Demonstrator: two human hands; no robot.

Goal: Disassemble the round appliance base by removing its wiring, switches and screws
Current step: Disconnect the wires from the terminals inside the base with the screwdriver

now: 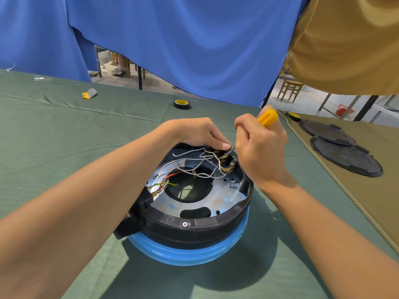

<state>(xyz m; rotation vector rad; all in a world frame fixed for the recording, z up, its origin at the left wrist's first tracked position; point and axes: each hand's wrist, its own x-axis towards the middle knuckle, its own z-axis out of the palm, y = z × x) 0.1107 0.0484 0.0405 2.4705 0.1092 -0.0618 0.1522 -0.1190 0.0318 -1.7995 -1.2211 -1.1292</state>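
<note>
The round appliance base (190, 231) lies upside down on the green cloth, black rim over a blue body, with a silver plate inside. White, red and green-yellow wires (190, 162) cross the plate toward a switch block (224, 160) at the far rim. My left hand (198, 132) reaches over the far rim, its fingertips pinching the switch block. My right hand (261, 145) grips a yellow-handled screwdriver (267, 118), its tip set down at the switch block beside my left fingertips. A hex bolt (185, 224) sits in the near rim.
Two black round covers (345, 156) lie on a tan cloth at right. A roll of black tape (181, 104) sits farther back, another tape roll (292, 116) at the tan cloth's far edge. A small yellow-grey scrap (89, 93) lies at back left. Blue curtain hangs behind.
</note>
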